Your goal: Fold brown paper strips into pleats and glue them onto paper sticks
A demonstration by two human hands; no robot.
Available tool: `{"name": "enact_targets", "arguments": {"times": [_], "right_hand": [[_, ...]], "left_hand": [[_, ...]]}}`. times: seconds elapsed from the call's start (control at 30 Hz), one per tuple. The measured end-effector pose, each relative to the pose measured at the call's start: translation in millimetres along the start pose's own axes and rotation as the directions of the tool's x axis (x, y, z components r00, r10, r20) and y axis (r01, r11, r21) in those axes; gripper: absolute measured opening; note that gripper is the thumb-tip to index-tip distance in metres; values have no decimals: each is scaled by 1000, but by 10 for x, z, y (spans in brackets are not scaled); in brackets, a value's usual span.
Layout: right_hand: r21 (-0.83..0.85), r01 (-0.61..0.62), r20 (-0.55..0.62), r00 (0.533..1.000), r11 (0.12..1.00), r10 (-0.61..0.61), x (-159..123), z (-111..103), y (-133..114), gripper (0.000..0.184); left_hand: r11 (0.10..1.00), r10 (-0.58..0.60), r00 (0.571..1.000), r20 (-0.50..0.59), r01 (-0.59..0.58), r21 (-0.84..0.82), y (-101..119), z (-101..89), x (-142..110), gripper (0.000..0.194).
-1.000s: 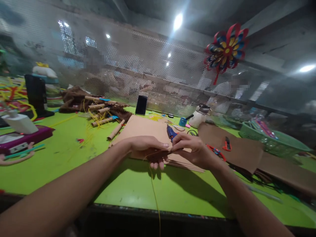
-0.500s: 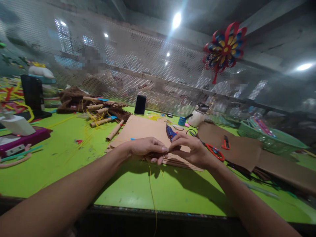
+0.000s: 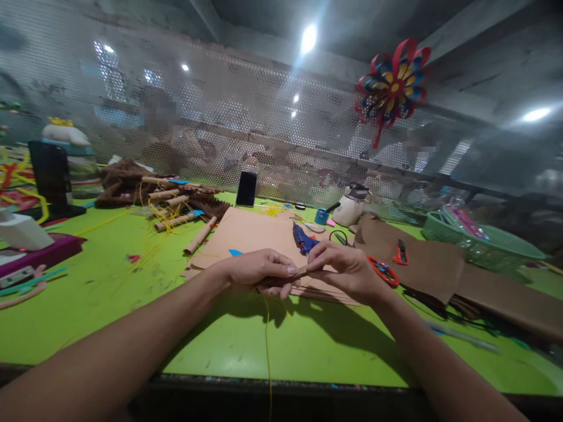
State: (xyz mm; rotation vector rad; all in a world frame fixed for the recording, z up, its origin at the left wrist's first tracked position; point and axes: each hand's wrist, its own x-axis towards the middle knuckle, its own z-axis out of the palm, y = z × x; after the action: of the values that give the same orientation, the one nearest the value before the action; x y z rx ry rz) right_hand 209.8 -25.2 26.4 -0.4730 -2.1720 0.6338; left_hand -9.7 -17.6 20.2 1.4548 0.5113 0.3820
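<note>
My left hand is closed, thumb on top, around a small folded piece of brown paper. The fingers of my right hand pinch the other end of that piece, so both hands meet on it. From beneath my left hand a yellow string hangs down past the table's front edge. Under and behind the hands lies a stack of tan paper sheets, with a blue glue gun on it just beyond my right hand. Much of the held piece is hidden by fingers.
Left of the sheets lie rolled paper tubes tangled with yellow string. A phone stands at the back. To the right are red-handled scissors, red cutters, brown paper and a green basket. A purple power strip sits left.
Both hands stay together on the paper piece. My right fingers have shifted slightly, and more of the piece shows between the hands. The view has moved a little.
</note>
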Motion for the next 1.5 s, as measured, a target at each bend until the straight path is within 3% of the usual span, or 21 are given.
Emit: {"name": "enact_targets", "arguments": {"times": [0.2, 0.57, 0.8, 1.0, 1.13, 1.33, 1.5], "right_hand": [[165, -39, -45, 998, 986, 47, 2, -5, -1, 12], [319, -64, -109, 989, 946, 103, 4, -7, -20, 10], [370, -47, -179, 976, 928, 121, -27, -10, 42, 9], [394, -45, -173, 977, 918, 122, -25, 4, 64, 11], [292, -20, -140, 988, 956, 64, -10, -10, 31, 14], [-124, 67, -54, 996, 990, -74, 23, -77, -103, 24], [-183, 78, 11, 997, 980, -78, 34, -80, -161, 26]], "left_hand": [[999, 31, 999, -17, -31, 14, 14, 30, -4, 32], [992, 87, 996, 34, -84, -91, 56, 48, -10, 19], [981, 117, 991, 70, -104, -162, 98, 70, -49, 19], [977, 130, 989, 72, -115, -179, 75, 59, -50, 20], [981, 109, 993, 41, -101, -166, 65, 50, -31, 16], [984, 83, 997, -10, -83, -157, 75, 52, -19, 19], [991, 79, 996, -39, -83, -108, 52, 45, -23, 20]]}}
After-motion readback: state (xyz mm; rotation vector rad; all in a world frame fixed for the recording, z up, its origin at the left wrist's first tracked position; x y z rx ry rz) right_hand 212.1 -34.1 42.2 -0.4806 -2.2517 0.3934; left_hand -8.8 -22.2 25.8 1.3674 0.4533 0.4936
